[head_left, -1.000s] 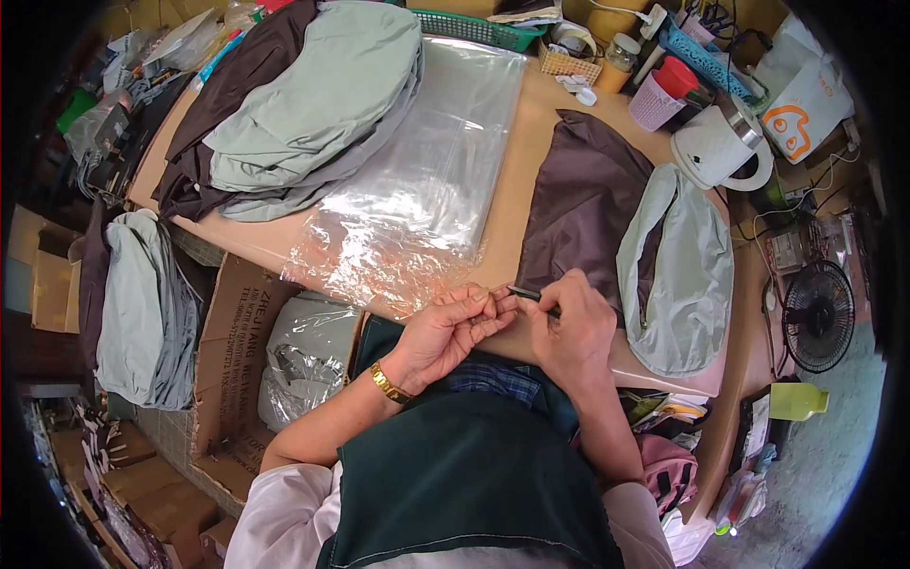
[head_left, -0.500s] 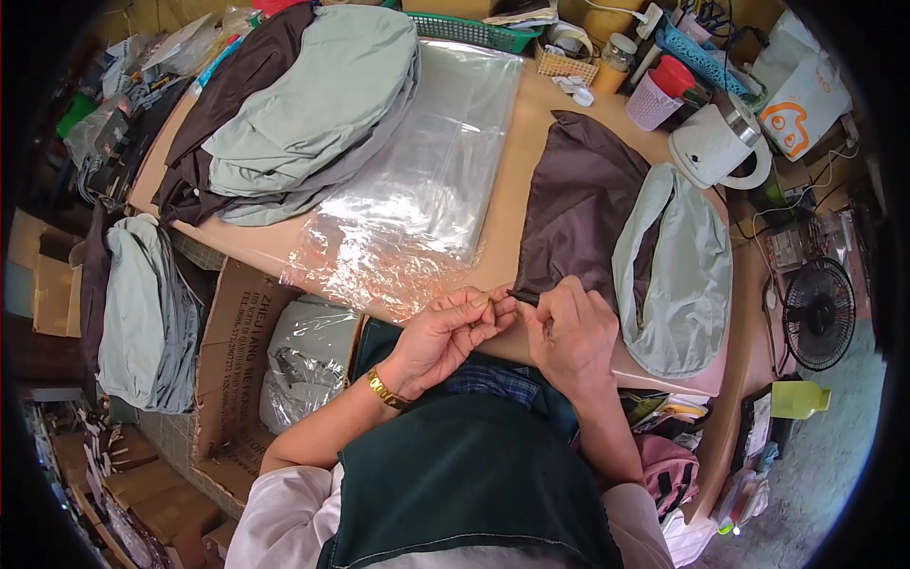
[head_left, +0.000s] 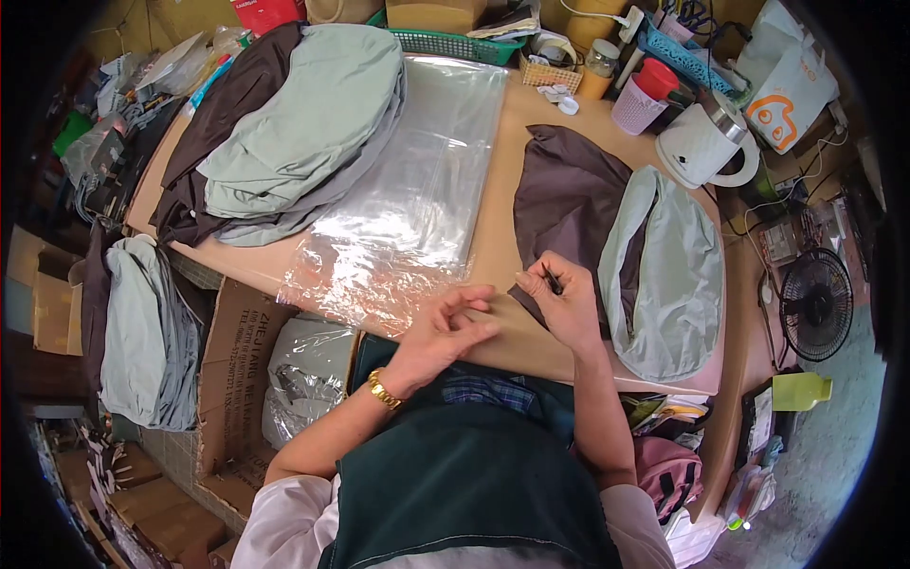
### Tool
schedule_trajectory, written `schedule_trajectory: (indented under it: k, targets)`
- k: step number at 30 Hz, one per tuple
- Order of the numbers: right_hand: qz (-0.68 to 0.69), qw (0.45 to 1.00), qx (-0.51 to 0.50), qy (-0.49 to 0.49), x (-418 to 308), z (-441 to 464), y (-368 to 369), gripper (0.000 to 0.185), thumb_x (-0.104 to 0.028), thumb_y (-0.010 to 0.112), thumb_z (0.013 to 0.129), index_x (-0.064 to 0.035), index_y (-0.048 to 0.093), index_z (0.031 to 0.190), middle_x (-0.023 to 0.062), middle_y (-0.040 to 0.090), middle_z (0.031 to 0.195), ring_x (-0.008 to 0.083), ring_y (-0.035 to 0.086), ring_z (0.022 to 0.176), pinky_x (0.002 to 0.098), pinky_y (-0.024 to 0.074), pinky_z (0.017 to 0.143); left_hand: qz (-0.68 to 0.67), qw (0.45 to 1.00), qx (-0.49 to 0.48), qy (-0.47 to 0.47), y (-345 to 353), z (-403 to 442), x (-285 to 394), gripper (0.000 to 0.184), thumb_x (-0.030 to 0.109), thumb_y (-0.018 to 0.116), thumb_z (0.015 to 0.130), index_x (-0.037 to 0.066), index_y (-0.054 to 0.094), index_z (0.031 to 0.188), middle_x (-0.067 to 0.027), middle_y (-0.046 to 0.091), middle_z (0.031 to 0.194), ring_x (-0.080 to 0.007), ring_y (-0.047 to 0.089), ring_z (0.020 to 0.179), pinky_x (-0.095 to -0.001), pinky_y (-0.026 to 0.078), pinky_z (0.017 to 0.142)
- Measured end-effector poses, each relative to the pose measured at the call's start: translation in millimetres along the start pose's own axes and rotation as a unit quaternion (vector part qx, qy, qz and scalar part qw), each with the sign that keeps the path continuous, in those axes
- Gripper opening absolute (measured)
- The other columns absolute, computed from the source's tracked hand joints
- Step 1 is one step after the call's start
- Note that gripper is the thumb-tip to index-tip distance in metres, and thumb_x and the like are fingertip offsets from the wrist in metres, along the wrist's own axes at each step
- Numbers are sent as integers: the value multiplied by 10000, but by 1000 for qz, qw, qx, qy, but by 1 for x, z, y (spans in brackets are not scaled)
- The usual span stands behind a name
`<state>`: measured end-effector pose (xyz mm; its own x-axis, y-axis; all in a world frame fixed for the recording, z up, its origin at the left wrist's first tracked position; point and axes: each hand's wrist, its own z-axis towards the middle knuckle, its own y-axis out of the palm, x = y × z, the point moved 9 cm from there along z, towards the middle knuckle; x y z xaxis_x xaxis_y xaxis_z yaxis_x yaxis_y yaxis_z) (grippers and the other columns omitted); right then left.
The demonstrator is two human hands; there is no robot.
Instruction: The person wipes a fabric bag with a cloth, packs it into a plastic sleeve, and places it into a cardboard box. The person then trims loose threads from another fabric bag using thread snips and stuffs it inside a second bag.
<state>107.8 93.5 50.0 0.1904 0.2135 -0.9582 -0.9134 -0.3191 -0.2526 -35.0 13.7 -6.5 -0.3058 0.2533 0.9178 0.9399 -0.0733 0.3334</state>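
My left hand (head_left: 441,341), with a gold watch band at its wrist, is held near the table's front edge, palm turned inward. Its fingers are apart and nothing is in them. To its right, my right hand (head_left: 571,302) is closed around a small black tool (head_left: 551,279); most of it is hidden by the fingers, so I cannot tell its exact kind. The right hand is over the lower corner of a dark brown cloth piece (head_left: 566,194). Against that cloth's right side lies a pale grey-green cloth piece (head_left: 700,275) with a gathered edge.
Clear plastic bags (head_left: 431,180) lie mid-table, beside a pile of grey-green and brown cloth (head_left: 313,123). An open cardboard box (head_left: 232,379) stands below the left edge. A white kettle (head_left: 697,142), a pink cup (head_left: 635,111) and a black fan (head_left: 815,303) are at the right.
My hands have come apart. The right hand has risen away from the brown cloth's lower edge, and the black tool now shows in it. The left hand's fingers have opened off that edge.
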Motion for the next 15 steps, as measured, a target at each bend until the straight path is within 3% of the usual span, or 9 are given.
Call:
schedule_trajectory:
  k: [2, 5, 7, 8, 10, 13, 15]
  targets:
    - [2, 1000, 14, -18, -2, -2, 2, 249, -121, 714, 880, -15, 543, 733, -61, 434, 625, 22, 345, 594, 219, 294, 511, -26, 1000, 4, 1, 14, 5, -1, 503, 128, 749, 851, 14, 560, 1303, -25, 579, 1079, -22, 527, 657, -176, 421, 530]
    - [9, 998, 48, -40, -5, -6, 2, 255, -120, 710, 885, -17, 538, 729, -63, 427, 622, 22, 339, 591, 216, 288, 510, -142, 988, 36, -52, 17, 15, -12, 342, 116, 695, 898, 6, 605, 1209, -43, 636, 1002, -25, 566, 664, -165, 455, 541]
    - [13, 997, 68, -44, -7, -9, 3, 258, -120, 709, 887, -17, 534, 727, -64, 423, 623, 22, 336, 589, 212, 284, 510, -283, 957, 27, -60, 18, 21, -20, 188, 104, 629, 941, 1, 626, 1098, -72, 672, 958, -78, 654, 766, -173, 546, 633]
    - [38, 994, 91, -41, -8, -11, 4, 268, -122, 707, 889, -16, 528, 719, -68, 418, 615, 21, 336, 581, 208, 284, 513, -282, 957, 25, -61, 21, 21, -21, 188, 104, 629, 941, 1, 626, 1098, -72, 672, 958, -78, 654, 766, -173, 546, 633]
    - [64, 990, 117, -38, -4, -16, 2, 279, -124, 706, 891, -15, 522, 711, -72, 413, 608, 20, 336, 574, 204, 284, 516, -349, 936, 40, -24, 23, 20, -14, 134, 107, 586, 963, -16, 616, 1007, -107, 670, 1001, -150, 687, 928, -218, 590, 800]
    - [142, 981, 132, -1, 12, -18, 6, 218, -135, 695, 902, -14, 561, 780, -56, 461, 694, 34, 371, 616, 213, 324, 535, -360, 933, 24, -10, 24, 17, -3, 140, 88, 567, 970, -44, 604, 998, -114, 666, 1005, -185, 670, 1021, -240, 576, 881]
    - [119, 975, 177, -69, -10, -20, 3, 133, -133, 689, 898, -27, 611, 915, 5, 524, 815, 86, 472, 665, 247, 386, 561, -357, 934, 18, -8, 21, 15, 2, 141, 86, 564, 971, -49, 600, 994, -116, 664, 1007, -190, 667, 1030, -242, 572, 890]
